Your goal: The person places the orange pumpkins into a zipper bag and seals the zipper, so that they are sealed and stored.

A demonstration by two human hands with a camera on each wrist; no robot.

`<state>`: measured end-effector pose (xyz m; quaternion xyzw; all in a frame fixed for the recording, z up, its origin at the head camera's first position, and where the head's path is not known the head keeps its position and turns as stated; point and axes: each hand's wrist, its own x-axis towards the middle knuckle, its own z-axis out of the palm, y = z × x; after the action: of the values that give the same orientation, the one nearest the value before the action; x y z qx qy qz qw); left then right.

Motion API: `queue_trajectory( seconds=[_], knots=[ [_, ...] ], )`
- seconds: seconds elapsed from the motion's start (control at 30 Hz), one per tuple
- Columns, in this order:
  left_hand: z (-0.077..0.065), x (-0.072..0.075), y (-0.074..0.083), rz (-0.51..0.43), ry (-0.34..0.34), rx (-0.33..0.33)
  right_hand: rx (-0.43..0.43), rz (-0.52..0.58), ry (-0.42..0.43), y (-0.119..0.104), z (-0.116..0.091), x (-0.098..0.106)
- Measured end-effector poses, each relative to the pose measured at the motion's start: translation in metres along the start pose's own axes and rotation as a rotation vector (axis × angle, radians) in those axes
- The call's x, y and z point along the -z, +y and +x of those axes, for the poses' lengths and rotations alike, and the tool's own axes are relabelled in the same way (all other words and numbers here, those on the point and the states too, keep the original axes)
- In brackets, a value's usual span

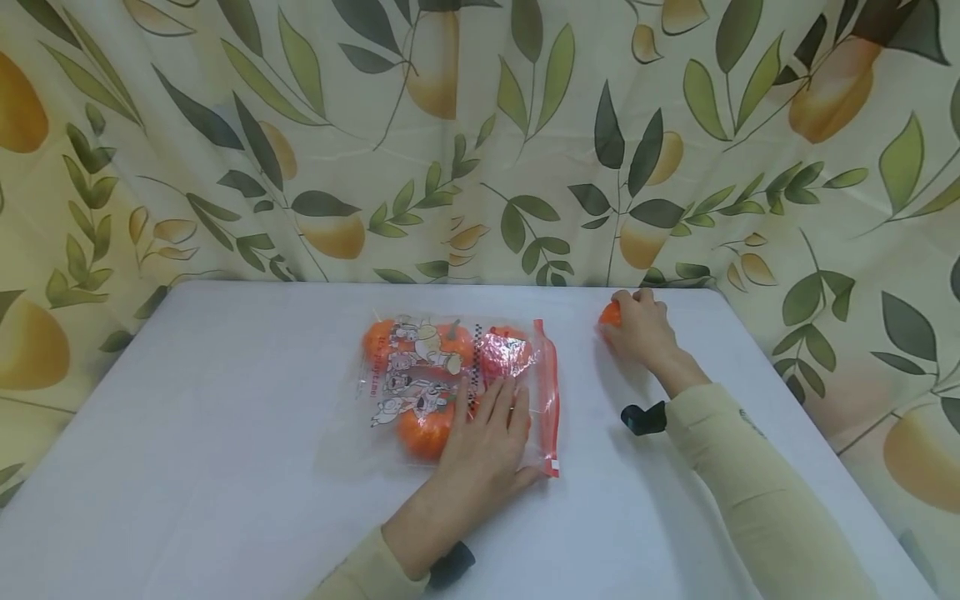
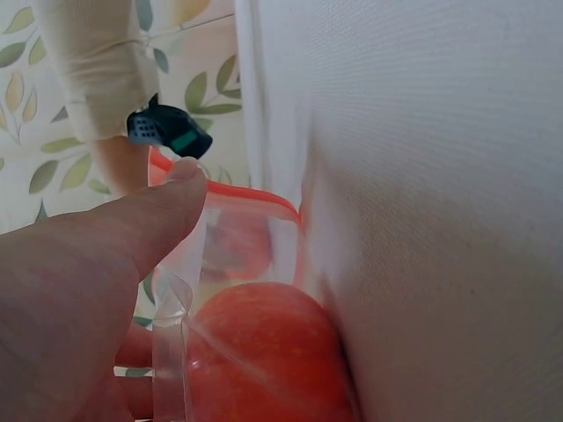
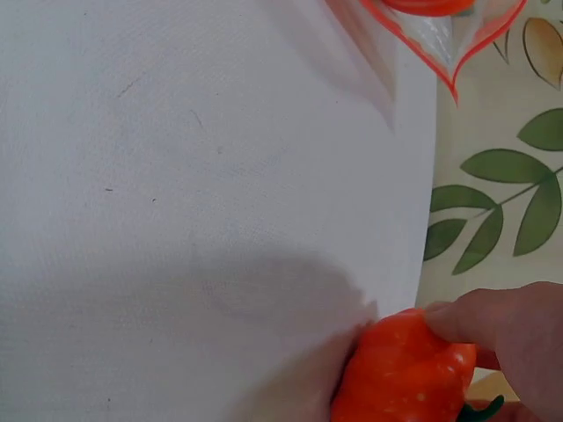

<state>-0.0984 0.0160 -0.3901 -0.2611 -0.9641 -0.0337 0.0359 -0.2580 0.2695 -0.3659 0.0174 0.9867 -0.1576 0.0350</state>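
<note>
A clear zip bag with a red edge and printed cartoon figures lies on the white table. Several small orange pumpkins are inside it. My left hand rests on the bag's near part with its fingers stretched out. In the left wrist view the left thumb lies along the red edge, beside a bagged pumpkin. Toward the table's back right, my right hand grips a loose orange pumpkin with a green stem. Its thumb presses the pumpkin's side, and the other fingers are mostly hidden.
The white table ends at a back edge just beyond the right hand. Behind it hangs a curtain printed with leaves and fruit. Black wrist devices sit at both sleeves.
</note>
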Motion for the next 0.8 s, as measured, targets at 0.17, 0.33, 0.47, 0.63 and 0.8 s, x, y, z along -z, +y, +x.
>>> queue_trajectory(
  seconds=[0.17, 0.33, 0.47, 0.63, 0.8],
  knots=[
    [0.000, 0.000, 0.000, 0.003, -0.021, 0.011, 0.018, 0.019, 0.018, 0.000, 0.001, 0.000],
    [0.001, 0.001, 0.000, 0.002, -0.054, 0.021, 0.017, 0.038, 0.044, 0.002, 0.002, -0.001],
    [0.001, 0.002, 0.000, 0.007, -0.053, 0.024, -0.015, 0.055, 0.039, 0.003, 0.003, 0.000],
    [0.001, 0.002, 0.000, 0.005, -0.048, 0.023, -0.065, 0.039, -0.019, 0.006, 0.004, 0.002],
    [0.001, 0.001, 0.000, 0.011, -0.052, 0.022, -0.011, 0.072, -0.034, 0.010, 0.002, 0.003]
  ],
)
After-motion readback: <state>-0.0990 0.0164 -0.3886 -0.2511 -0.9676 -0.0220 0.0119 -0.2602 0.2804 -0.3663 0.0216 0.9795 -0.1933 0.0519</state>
